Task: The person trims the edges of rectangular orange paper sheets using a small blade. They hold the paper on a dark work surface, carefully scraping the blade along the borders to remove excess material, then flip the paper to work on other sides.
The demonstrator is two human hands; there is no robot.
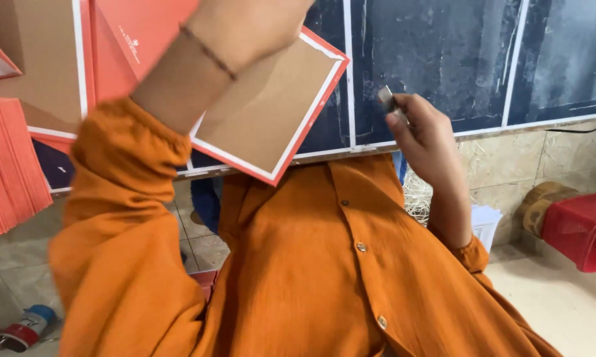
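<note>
Dark work surface (pixel 443 59) marked with white lines up top, pale tiled floor (pixel 562 304) below. The left hand (pixel 245 26) presses on a red-edged brown cardboard panel (pixel 265 116) at the surface's near edge; its fingers are out of frame, so its grip cannot be told. The right hand (pixel 427 135) is curled, pinching a small grey metal tool (pixel 387 99) just right of the panel.

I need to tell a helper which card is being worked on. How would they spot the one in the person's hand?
Start at the dark worktable with white lines across the top of the view. At its near edge the left hand holds a card tilted over the orange shirt. Unlike the stack of red cards at left, it shows a brown face with a white and red border.
</note>
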